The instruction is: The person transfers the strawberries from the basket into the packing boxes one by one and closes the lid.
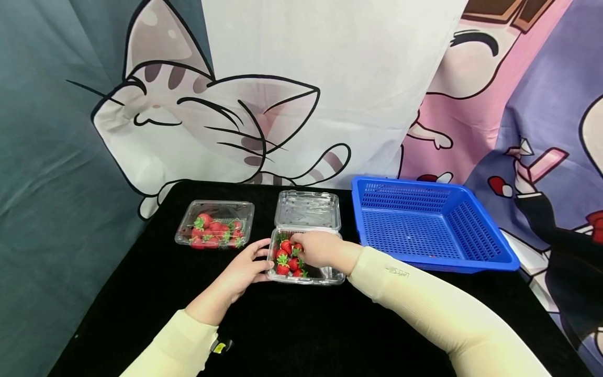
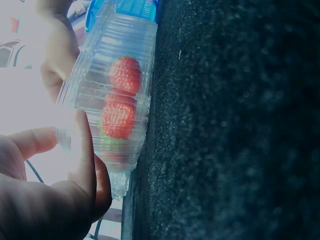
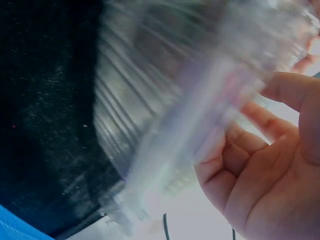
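Observation:
A clear plastic clamshell box (image 1: pixel 320 278) stands open, its lid (image 1: pixel 308 209) folded back. Several red strawberries (image 1: pixel 282 269) with green leaves lie in its left half. My left hand (image 1: pixel 242 269) holds the box's left side; in the left wrist view, its fingers (image 2: pixel 82 155) lie along the ribbed wall beside the strawberries. My right hand (image 1: pixel 320 248) reaches into the box from the right and pinches a strawberry (image 1: pixel 298 248) among the others. In the right wrist view, curled fingers (image 3: pixel 245 145) show past the blurred box wall, which hides the fingertips.
To the left sits another clear box (image 1: pixel 182 230) with several strawberries inside. A blue slotted plastic basket (image 1: pixel 490 222) stands at the right. All rest on a black-covered table (image 1: pixel 301 324), with a printed cloth (image 1: pixel 367 104) hanging behind.

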The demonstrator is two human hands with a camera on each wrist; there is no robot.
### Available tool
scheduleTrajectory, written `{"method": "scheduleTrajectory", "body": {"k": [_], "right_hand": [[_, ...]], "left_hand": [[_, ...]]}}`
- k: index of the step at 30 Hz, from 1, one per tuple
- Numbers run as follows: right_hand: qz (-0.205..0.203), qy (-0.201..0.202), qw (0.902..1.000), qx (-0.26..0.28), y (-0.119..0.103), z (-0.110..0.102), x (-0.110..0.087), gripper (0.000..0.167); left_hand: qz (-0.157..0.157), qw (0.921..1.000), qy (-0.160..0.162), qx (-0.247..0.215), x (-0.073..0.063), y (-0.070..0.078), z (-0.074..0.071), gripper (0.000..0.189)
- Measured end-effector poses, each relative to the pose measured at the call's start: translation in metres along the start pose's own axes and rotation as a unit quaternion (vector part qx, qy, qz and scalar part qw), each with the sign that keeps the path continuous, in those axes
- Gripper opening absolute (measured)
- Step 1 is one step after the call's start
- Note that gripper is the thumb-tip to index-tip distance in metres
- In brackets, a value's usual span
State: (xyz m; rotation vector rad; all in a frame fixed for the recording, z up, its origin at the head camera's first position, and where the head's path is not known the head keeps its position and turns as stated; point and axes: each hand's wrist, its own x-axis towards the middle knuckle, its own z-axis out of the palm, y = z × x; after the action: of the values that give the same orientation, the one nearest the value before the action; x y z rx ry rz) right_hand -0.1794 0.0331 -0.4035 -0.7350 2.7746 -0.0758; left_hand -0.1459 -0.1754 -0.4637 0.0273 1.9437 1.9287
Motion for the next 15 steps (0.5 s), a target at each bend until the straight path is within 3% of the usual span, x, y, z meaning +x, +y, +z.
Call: {"method": "scheduleTrajectory", "body": {"k": [8,15], "right_hand": [[-0.002,0.044,0.9971,0.062,0.003,-0.044,-0.025,0.028],[0.012,0.084,0.9955,0.042,0.039,-0.074,-0.05,0.019]], "left_hand": [[-0.003,1.0,0.002,0.008,0.003,0.0,-0.002,0.061],[-0.002,1.0,0.005,-0.001,0.002,-0.002,-0.004,0.064]]}}
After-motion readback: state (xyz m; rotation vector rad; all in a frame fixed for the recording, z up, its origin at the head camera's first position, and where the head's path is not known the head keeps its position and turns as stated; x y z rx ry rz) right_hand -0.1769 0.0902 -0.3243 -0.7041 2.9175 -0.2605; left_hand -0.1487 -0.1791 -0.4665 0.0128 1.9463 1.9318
